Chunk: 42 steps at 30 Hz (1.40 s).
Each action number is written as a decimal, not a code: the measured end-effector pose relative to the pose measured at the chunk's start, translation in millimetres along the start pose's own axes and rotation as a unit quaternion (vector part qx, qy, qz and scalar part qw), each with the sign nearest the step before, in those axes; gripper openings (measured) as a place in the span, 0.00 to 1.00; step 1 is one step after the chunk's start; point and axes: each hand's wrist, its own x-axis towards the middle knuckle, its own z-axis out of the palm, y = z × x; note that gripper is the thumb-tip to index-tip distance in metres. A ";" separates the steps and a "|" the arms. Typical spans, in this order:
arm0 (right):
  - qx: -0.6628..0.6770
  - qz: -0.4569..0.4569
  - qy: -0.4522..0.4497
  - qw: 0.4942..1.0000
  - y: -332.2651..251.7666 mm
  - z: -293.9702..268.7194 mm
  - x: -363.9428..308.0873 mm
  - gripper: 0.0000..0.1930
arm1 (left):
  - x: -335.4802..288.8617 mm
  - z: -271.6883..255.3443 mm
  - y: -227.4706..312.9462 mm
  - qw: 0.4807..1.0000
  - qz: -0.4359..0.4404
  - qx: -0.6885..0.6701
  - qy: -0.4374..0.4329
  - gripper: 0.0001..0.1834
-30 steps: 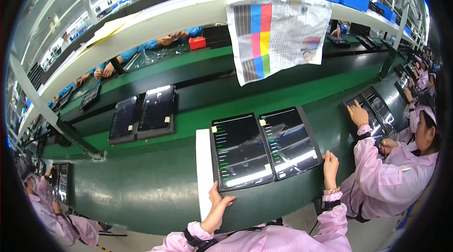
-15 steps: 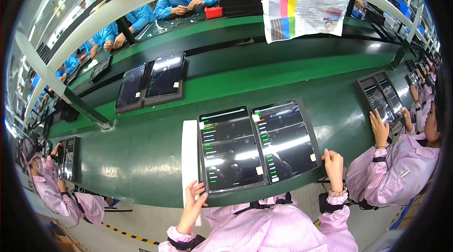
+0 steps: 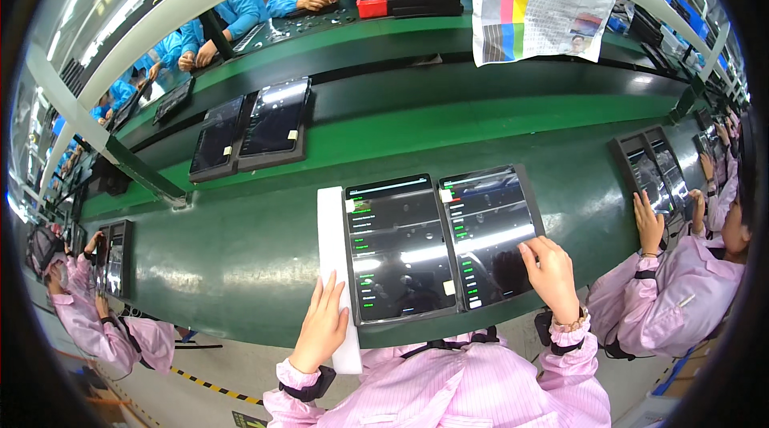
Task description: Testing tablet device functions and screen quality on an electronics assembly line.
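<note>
Left of the tablets (image 3: 403, 260), your left hand (image 3: 322, 325) spreads, empty; at their right, your right hand (image 3: 551, 272) half-curls, grip unclear.

1. The right hand (image 3: 549, 272) hides the near right corner of the right tablet (image 3: 485, 228); whether its fingertips touch the glass cannot be told.
2. The left hand (image 3: 320, 324) covers part of the white strip (image 3: 331, 228) beneath it.
3. Between the hands, the left tablet's (image 3: 400, 256) screen lines are mostly too small to read.
4. Far beyond the left hand, scattered bits (image 3: 300, 27) are too tiny to identify.
5. Beyond the right hand, the upper edge crops the printed sheet (image 3: 553, 3).
</note>
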 end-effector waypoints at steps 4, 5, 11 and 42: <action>0.015 -0.023 -0.004 1.000 -6.1 5.4 2.7 0.07 | 19.7 -16.4 5.1 0.999 -0.013 0.034 -0.029 0.26; 0.028 -0.015 -0.011 0.999 -13.2 2.4 3.5 0.07 | 25.1 -20.4 6.2 0.997 -0.010 0.063 -0.039 0.26; 0.018 -0.030 -0.058 0.998 -15.4 10.4 7.5 0.12 | 78.4 -26.5 24.4 0.994 0.068 0.068 0.053 0.30; -0.072 -0.065 -0.112 0.989 -31.5 30.1 55.1 0.33 | 38.5 -18.6 15.1 0.996 -0.059 -0.054 0.044 0.34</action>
